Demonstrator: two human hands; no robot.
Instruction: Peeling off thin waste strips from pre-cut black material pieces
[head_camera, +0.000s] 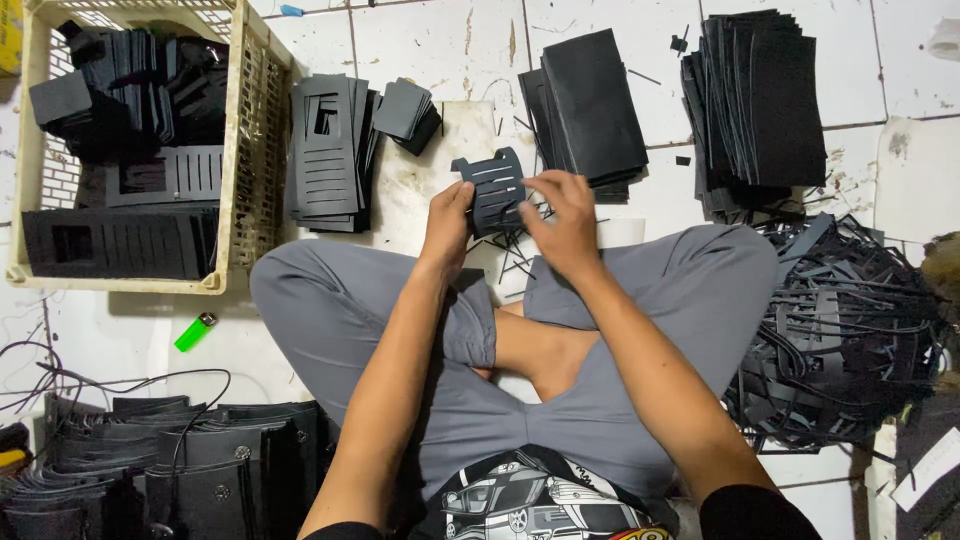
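A small black slotted sheet (490, 188) is held above the white tiled floor (420, 40), just in front of the crossed legs in grey trousers (690, 290). Its left edge is pinched by the left hand (448, 222), fingers closed on it. Its right edge is gripped by the right hand (562, 222), fingers curled over the top. Thin black offcuts (515, 255) are scattered beneath. Stacks of black sheets (590, 105) are seen beyond, a cream plastic crate (250, 150) of cut pieces at the left, and a tangled heap of black scrap (850, 340) at the right.
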